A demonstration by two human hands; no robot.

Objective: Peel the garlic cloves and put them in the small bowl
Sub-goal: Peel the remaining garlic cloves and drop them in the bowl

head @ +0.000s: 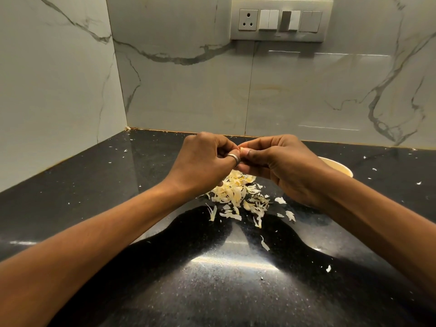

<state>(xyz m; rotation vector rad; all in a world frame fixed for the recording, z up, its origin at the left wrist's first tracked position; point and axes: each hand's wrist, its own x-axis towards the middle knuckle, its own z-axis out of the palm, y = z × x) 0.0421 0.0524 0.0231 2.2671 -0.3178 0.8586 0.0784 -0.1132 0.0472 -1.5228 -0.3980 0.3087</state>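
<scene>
My left hand (pixel 207 159) and my right hand (pixel 280 161) meet fingertip to fingertip above the black counter. Between them they pinch a small garlic clove (pixel 242 150), of which only a pale sliver shows. A ring sits on a finger of my left hand. Directly below the hands lies a heap of pale garlic peels (pixel 238 194). The small cream bowl (pixel 339 168) stands on the counter behind my right wrist, mostly hidden by it; its contents are out of sight.
The black speckled counter (pixel 212 279) runs into a corner of marble-patterned walls at the back left. Stray peel flakes (pixel 264 244) dot the surface around the heap. A switch panel with a socket (pixel 280 20) is mounted on the back wall.
</scene>
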